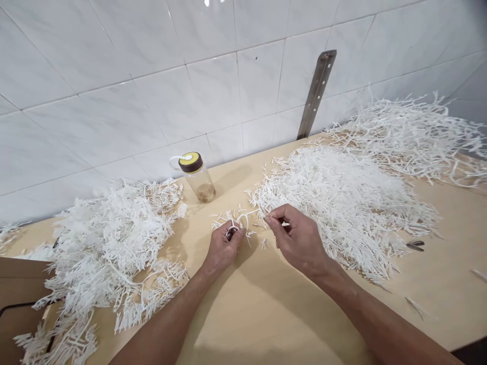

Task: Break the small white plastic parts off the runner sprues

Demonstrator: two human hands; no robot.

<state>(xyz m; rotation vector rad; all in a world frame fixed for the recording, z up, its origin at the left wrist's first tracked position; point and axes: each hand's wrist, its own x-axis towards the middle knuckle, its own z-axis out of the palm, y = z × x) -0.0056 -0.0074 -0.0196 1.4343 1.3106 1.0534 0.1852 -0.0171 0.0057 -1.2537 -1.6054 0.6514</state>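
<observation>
on the pale wooden worktop [243,314], near its back edge, the left hand [222,248] is closed around a small white plastic branched piece with a curved stem [238,223]. the right hand [299,241] pinches the other end of that piece between thumb and forefinger. a large heap of white plastic sprigs [342,197] lies just right of the hands, another heap [110,243] lies toward the left edge. a clear plastic bottle with a yellow-and-brown lid [198,177] stands at the tiled wall.

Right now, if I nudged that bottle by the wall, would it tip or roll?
The bottle looks nearly empty, so probably light and easily tipped. Its round body would likely roll once down. It stands on the bare table, so a gentle push might simply slide it.
</observation>
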